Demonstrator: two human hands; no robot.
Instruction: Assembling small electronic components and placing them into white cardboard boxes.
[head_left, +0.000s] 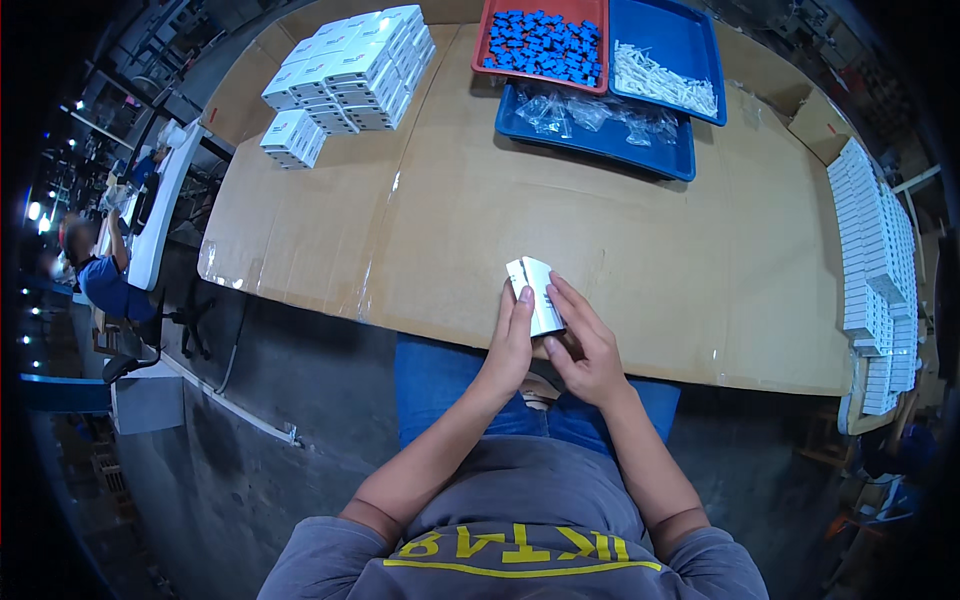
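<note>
Between my hands, just above the near edge of the cardboard-covered table (470, 220), is a small white box (541, 290) with dark print. My left hand (512, 335) closes on its left side, the thumb lying along the front face. My right hand (587, 345) grips the right side, fingers over the upper edge and thumb near the lower corner. The box stands tilted, and a gap or fold line runs down by its upper left edge. Whether anything is inside cannot be seen.
White boxes (350, 65) are stacked at the far left. A red tray (476, 62) of blue parts, a blue tray (718, 60) of white sticks and another blue tray (650, 165) of clear bags sit far right. More white boxes (870, 250) line the right edge. Another person (115, 280) sits left.
</note>
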